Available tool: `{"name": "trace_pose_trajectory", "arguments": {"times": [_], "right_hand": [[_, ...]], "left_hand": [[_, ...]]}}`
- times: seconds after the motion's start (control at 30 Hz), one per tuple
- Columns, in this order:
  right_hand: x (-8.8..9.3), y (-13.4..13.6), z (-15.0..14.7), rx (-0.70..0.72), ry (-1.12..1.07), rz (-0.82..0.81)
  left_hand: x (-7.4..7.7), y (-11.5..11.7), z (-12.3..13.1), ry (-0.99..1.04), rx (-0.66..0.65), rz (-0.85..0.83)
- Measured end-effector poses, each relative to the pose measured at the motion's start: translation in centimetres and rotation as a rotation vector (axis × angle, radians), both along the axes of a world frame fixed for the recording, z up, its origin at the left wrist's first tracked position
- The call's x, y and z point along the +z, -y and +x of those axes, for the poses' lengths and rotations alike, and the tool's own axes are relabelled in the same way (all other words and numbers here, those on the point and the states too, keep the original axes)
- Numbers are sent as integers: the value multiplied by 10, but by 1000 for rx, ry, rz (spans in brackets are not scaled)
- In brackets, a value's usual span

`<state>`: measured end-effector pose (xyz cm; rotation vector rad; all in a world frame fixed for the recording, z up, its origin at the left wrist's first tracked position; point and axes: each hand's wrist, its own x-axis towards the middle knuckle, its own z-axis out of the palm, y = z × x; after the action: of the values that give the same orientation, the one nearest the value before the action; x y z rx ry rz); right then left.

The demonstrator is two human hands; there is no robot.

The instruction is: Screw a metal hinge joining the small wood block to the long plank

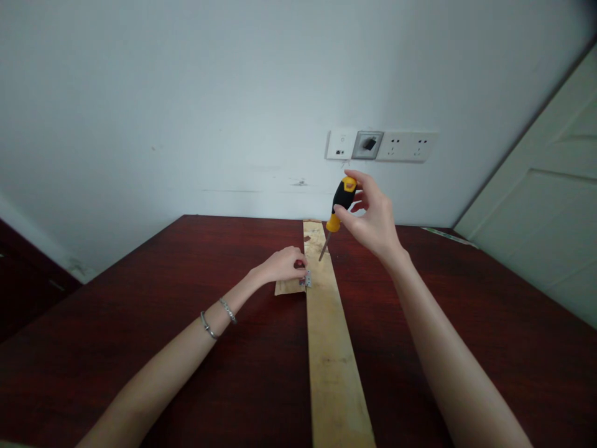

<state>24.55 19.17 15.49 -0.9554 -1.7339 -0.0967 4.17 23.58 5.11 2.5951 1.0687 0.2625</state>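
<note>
The right hand (373, 218) has a narrow grip: thumb and fingertips are closed on the top of the one screwdriver (339, 208), at its black-and-yellow handle. The tool is raised over the far part of the counter (186, 348). Its long axis is tilted, with the handle up and to the right. The bare shaft slants down and to the left, and the tip points at the plank (333, 348). Whether the tip touches the wood cannot be told.

The left hand (280, 264) lies palm down with its fingers curled, its fingertips at the one small metal hinge (307, 278). Whether its grip pinches the hinge or only rests on it cannot be told. The hinge sits at the plank's left edge, just below and left of the screwdriver tip. Under the left hand is one short block (289, 287) of pale wood, touching the plank's left side.

There is one plank, long and pale. It runs straight away from the person, from the near edge of the dark red counter almost to the wall (186, 112).

Two thin bracelets (209, 325) ring the left wrist. On the wall above the right hand is one row of outlets (382, 145), with a dark plug in one plate. A pale door (536, 218) stands at the right.
</note>
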Motion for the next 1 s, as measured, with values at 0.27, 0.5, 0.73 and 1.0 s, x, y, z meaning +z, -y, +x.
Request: {"name": "trace_pose_trajectory", "arguments": {"times": [0.27,0.5,0.73,1.0], "right_hand": [[2,2,0,-9,-7,-7],[2,2,0,-11,-3,-5],[1,0,0,-1,-22,43],[1,0,2,-8,-28,29]], "left_hand": [[-12,5,8,6,59,61],[-14,10,14,-35,112,111],[-17,14,18,22,98,256],[-20,11,16,62,57,272]]}}
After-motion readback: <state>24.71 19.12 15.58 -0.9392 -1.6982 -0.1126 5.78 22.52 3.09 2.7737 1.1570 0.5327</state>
